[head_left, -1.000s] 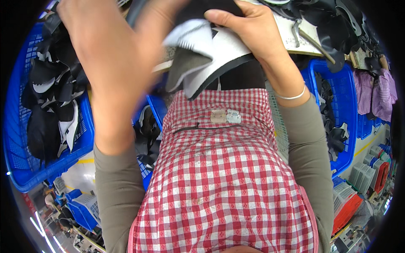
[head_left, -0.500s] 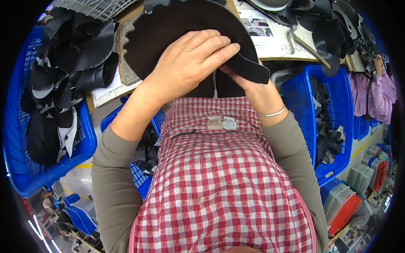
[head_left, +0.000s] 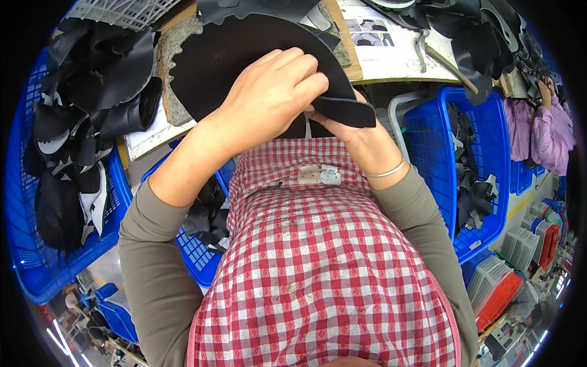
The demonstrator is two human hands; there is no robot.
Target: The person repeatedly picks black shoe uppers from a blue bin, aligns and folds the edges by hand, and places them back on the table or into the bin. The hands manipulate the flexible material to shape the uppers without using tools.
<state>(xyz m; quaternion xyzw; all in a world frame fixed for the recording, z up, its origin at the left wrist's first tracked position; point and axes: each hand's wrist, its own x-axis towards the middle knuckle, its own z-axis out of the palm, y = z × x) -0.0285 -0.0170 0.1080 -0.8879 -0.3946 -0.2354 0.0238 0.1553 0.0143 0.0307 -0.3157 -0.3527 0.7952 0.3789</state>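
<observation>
A large curved black leather-like piece (head_left: 232, 52), toothed along its left edge, is held up in front of the apron. My left hand (head_left: 269, 92) lies over it, fingers bent and pinching along the split edge near its middle. From below and to the right, my right hand (head_left: 358, 137) grips the narrow end flap, its palm and some fingers partly hidden behind the material. Behind the piece lies a rough grey slab (head_left: 176, 76) on the bench, with another black piece (head_left: 263, 8) at the far edge.
A hammer (head_left: 451, 67) rests on the bench beside a printed sheet (head_left: 370, 37). Blue baskets (head_left: 454, 165) of black pieces stand right, left (head_left: 116, 235) and below the bench (head_left: 199, 260). Black pieces (head_left: 104, 67) heap at left. Another person's purple checked sleeve (head_left: 550, 137) shows far right.
The black piece has come down slightly and to the left. My left hand's fingers have curled in from lying flatter, and the end flap beside my right hand sits lower.
</observation>
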